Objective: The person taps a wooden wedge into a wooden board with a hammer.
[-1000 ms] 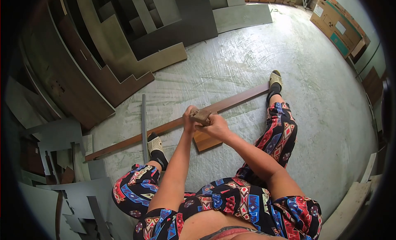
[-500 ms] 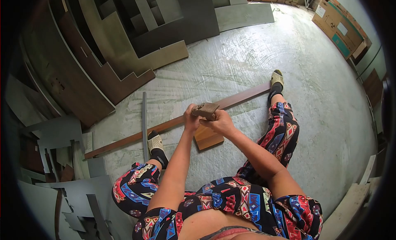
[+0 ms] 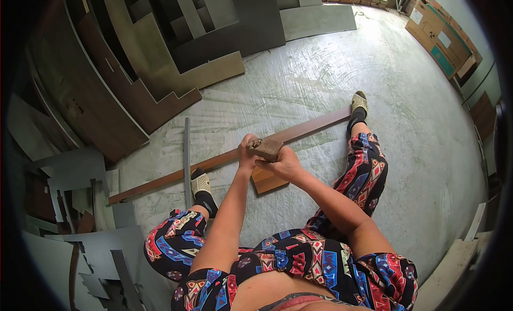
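In front of me, my left hand [image 3: 248, 155] is wrapped round the left side of a worn brown block [image 3: 265, 149], which looks like a hammer head with a rough dark hollow in its upper left face. My right hand [image 3: 283, 164] grips the same block from the right and below. Whether a handle runs down beneath it is hidden by my hands. Below them on the floor lies a small orange-brown wooden board [image 3: 269, 181], partly covered by my right hand. Behind the block, a long brown strip [image 3: 214, 162] crosses the floor diagonally.
A grey strip [image 3: 187, 150] crosses the long one near my left foot [image 3: 201, 183]. My right foot [image 3: 359, 103] is at the long strip's far end. Dark panels [image 3: 107, 97] lean at the left, grey cut sheets [image 3: 96, 247] lie lower left, and a cardboard box [image 3: 441, 35] stands far right.
The block has shifted slightly down and turned a little, its hollow now tipped more toward me. My right hand has lowered slightly with it. Both hands keep their hold.
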`<action>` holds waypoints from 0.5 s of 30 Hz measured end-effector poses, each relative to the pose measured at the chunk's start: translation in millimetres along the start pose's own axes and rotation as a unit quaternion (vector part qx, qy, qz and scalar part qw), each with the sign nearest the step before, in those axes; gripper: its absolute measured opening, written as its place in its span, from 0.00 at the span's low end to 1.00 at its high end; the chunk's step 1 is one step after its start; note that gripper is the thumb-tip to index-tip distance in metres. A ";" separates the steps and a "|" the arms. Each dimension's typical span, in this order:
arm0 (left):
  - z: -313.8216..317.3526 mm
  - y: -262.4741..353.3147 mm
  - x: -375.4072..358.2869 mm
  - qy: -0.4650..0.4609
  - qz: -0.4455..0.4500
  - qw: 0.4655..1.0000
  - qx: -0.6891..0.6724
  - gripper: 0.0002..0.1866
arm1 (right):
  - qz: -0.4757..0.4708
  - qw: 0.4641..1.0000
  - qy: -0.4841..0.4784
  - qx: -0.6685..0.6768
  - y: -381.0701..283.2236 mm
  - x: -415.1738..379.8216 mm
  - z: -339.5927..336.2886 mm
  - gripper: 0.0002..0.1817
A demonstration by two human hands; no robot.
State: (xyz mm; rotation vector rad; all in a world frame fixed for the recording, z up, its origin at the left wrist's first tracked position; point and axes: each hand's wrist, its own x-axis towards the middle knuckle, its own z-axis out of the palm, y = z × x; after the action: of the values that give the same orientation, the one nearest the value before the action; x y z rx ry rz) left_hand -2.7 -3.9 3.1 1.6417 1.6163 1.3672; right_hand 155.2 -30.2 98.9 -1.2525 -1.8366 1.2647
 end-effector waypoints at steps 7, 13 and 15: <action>10.1 -27.0 -1.7 -0.009 -0.070 0.986 -0.151 0.10 | 0.072 0.995 -0.033 -0.052 -22.8 -3.0 -9.5 0.19; 5.9 -9.0 0.4 0.007 -0.019 0.998 -0.062 0.10 | -0.015 0.998 0.036 0.054 8.6 8.1 1.5 0.17; 11.0 -28.7 -1.3 -0.010 -0.060 0.982 -0.180 0.11 | 0.052 0.999 -0.002 0.009 -5.5 5.2 -5.9 0.17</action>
State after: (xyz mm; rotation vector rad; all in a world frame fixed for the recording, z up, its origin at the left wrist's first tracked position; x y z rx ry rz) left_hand -6.5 4.2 -26.3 1.3200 1.3375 1.4729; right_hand 156.0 -23.8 106.0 -1.3513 -1.7794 1.3360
